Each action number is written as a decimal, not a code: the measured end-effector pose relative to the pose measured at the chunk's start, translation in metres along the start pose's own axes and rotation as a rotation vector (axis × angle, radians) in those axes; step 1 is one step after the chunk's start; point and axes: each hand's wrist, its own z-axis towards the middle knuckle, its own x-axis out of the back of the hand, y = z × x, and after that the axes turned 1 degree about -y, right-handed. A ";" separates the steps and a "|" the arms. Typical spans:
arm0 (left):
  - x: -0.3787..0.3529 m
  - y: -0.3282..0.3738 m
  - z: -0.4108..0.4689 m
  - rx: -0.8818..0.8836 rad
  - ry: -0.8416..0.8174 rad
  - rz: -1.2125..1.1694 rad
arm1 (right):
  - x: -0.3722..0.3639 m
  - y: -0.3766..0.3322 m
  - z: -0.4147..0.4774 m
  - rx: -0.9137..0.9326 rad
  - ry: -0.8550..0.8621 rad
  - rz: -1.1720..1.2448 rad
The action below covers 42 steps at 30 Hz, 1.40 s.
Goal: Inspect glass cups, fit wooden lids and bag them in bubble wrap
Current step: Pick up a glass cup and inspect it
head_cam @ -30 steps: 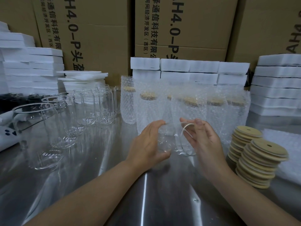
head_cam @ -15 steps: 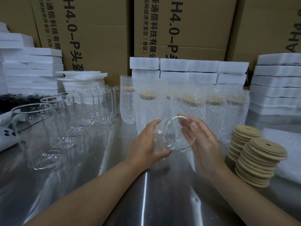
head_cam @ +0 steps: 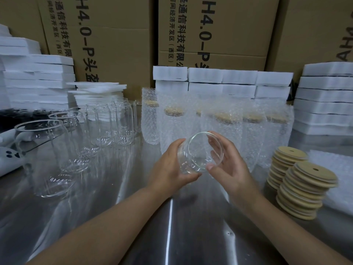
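**Head view**

1. glass cup [head_cam: 198, 152]: clear, nothing inside. Held in air over table centre, tipped on its side w/ mouth toward camera, just in front of bagged row.
 - L hand [head_cam: 170, 169]: fingers curled round base end, thumb underneath.
 - R hand [head_cam: 229, 167]: thumb at lower rim, fingers behind upper rim, clamped on mouth end.
2. empty glass cups [head_cam: 103, 127]: upright, lidless, no contents. Row runs from near-left edge back toward centre.
3. bagged cups [head_cam: 225, 127]: upright in bubble-wrap sleeves at back centre, wooden lids fitted. Abt six lids show; exact count unclear thru wrap.
4. wooden lids [head_cam: 303, 190]: two leaning stacks on right side, close together. Top lids each have a small hole.
5. bubble wrap [head_cam: 332, 169]: flat pile at far right, just beside lid stacks.

**Surface:** steel table [head_cam: 114, 217], shiny, strong reflections.

**Room:**
- white foam blocks [head_cam: 221, 79] stacked at left, back and right.
- cardboard boxes [head_cam: 210, 25] w/ printed text stand behind them.
- white device [head_cam: 9, 159] w/ dark dots at left edge, partly cut off.

**Edges/space:** bare steel runs from under the hands to near edge, between the forearms. It is hemmed by cups on the left, lids on the right and bags at the rear.
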 end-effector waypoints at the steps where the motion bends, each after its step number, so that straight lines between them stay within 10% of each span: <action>1: 0.000 0.000 0.001 -0.002 -0.007 0.011 | 0.000 0.000 0.000 -0.001 0.008 -0.024; 9: 0.005 0.013 -0.003 0.067 -0.038 0.014 | -0.003 -0.001 0.001 0.002 0.100 -0.106; 15: 0.009 0.027 -0.001 0.326 -0.020 -0.650 | -0.007 0.004 -0.005 -0.021 0.095 -0.237; 25: 0.012 0.034 -0.002 0.742 -0.490 -1.402 | -0.004 0.003 -0.006 0.006 0.015 -0.383; 42: 0.008 0.025 0.002 0.846 -0.523 -1.235 | -0.005 0.001 -0.005 0.014 0.081 -0.381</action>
